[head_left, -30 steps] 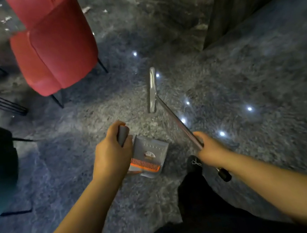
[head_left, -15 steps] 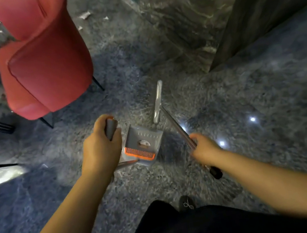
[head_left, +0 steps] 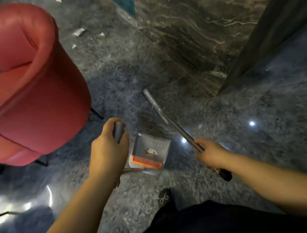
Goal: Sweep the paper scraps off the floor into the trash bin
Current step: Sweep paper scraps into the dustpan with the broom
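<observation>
— Where are the paper scraps (head_left: 79,32)?
— On the floor (head_left: 274,136) beyond the red chair (head_left: 30,92), well away from the dustpan (head_left: 150,151). No bin in sight.
— And each grip?
— Left hand (head_left: 108,156) wrapped round the dustpan handle; right hand (head_left: 211,153) closed on the broom (head_left: 172,125) shaft.
— Then walk past the chair, set the pan flat, and use short strokes — light scraps probably scatter.

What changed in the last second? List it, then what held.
The person walked forward: the red chair and paper scraps now sit nearer. The broom head swung from tilting right to tilting left. Unchanged: left hand grips the dustpan handle, right hand grips the broom.
</observation>
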The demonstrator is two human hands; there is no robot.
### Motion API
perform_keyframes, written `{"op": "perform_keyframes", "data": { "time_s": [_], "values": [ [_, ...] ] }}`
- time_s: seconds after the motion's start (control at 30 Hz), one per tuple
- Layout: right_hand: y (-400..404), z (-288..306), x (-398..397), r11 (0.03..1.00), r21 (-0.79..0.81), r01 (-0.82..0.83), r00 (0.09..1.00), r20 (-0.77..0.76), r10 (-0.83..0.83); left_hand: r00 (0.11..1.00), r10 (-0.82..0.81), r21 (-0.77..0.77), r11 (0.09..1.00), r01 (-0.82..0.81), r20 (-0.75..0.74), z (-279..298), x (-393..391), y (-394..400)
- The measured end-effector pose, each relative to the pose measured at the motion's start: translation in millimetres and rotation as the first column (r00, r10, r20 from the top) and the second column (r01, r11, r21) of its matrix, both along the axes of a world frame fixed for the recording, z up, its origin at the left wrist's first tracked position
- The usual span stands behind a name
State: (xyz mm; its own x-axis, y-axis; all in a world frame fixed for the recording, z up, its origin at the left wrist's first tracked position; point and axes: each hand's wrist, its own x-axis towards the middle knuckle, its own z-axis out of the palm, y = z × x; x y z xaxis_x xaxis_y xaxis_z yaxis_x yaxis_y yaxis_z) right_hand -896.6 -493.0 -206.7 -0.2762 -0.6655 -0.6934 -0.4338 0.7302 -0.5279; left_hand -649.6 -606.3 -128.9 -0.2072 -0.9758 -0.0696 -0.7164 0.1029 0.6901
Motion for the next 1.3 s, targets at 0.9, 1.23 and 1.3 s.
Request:
{"op": "perform_keyframes", "data": {
  "time_s": [0.9, 1.23, 1.3],
  "values": [
    [-521.9, 1.8, -220.9, 0.974, -0.135, -0.182, 0.983, -0.033, 0.179, 0.961, 0.276, -0.096, 0.956, -0.277, -0.027, 26.6, -197.1, -447.3],
    [-689.9, -4.3, -224.5, 0.985, -0.102, -0.137, 0.991, -0.010, 0.136, 0.960, 0.281, -0.078, 0.957, -0.281, -0.004, 9.6, -198.4, -617.6],
    [-718.6, -3.0, -225.2, 0.986, -0.105, -0.133, 0.991, -0.004, 0.133, 0.965, 0.261, -0.074, 0.963, -0.261, -0.005, 11.5, -200.5, -650.9]
  ]
}}
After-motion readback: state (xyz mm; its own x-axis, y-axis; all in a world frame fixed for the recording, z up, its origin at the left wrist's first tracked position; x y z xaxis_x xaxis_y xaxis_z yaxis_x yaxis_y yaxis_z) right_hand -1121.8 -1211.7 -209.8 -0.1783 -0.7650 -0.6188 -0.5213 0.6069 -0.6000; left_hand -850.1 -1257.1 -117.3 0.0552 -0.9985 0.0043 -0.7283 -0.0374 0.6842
